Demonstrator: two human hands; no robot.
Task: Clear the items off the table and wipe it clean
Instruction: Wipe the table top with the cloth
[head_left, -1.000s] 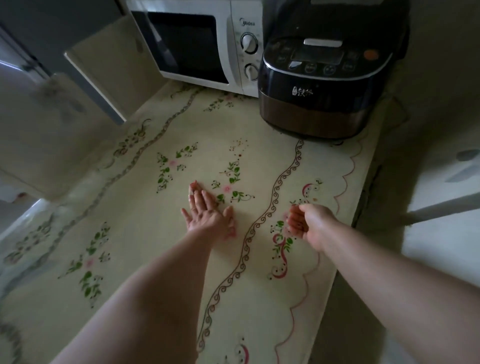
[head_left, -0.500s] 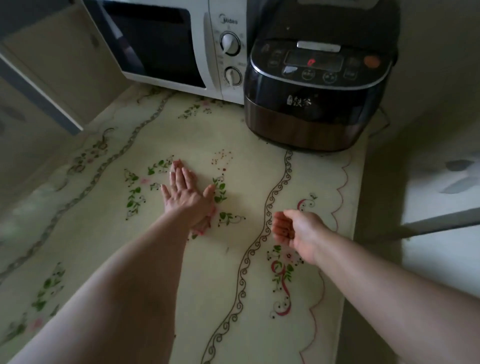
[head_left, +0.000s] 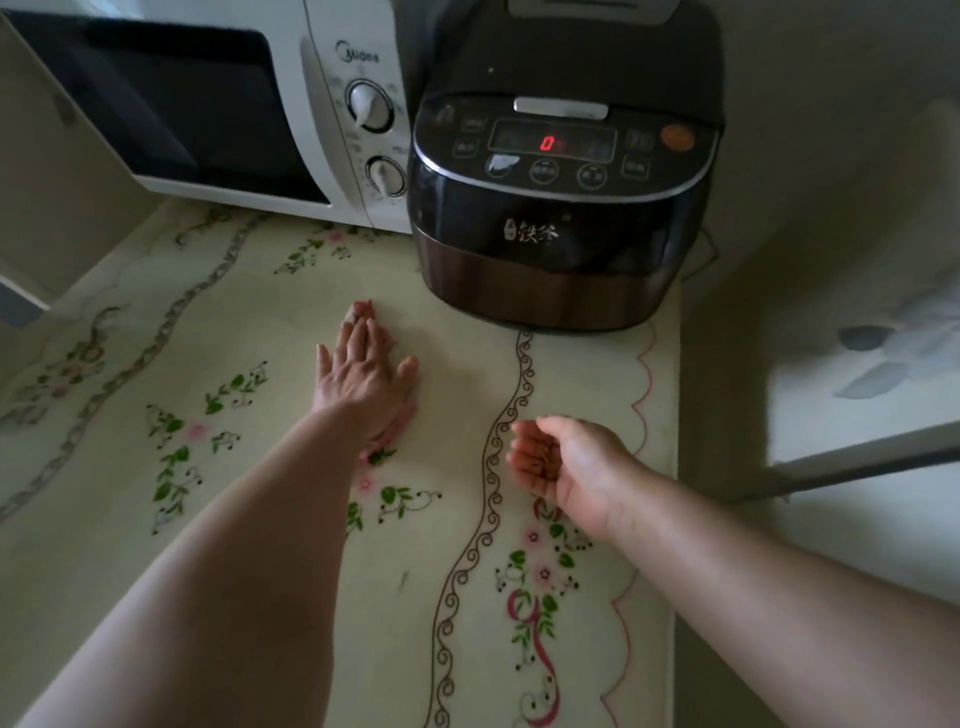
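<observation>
My left hand (head_left: 363, 379) lies flat, fingers straight, on the cream flowered tablecloth (head_left: 249, 322) and presses a thin pink cloth (head_left: 387, 441) against it. Only pink edges of the cloth show, past the fingertips and beside the wrist. The fingertips are a short way in front of the rice cooker. My right hand (head_left: 566, 462) hovers over the cloth's right part near the scalloped edge, loosely cupped with the palm turned left. Nothing shows inside it.
A white microwave (head_left: 332, 130) stands at the back left of the table. A dark rice cooker (head_left: 561, 218) with a lit red digit sits at the back right. The table's right edge (head_left: 675, 467) drops to a pale floor.
My left hand has slid with the pink cloth away from me toward the rice cooker. The right hand has kept its cupped shape and stayed near the right edge.
</observation>
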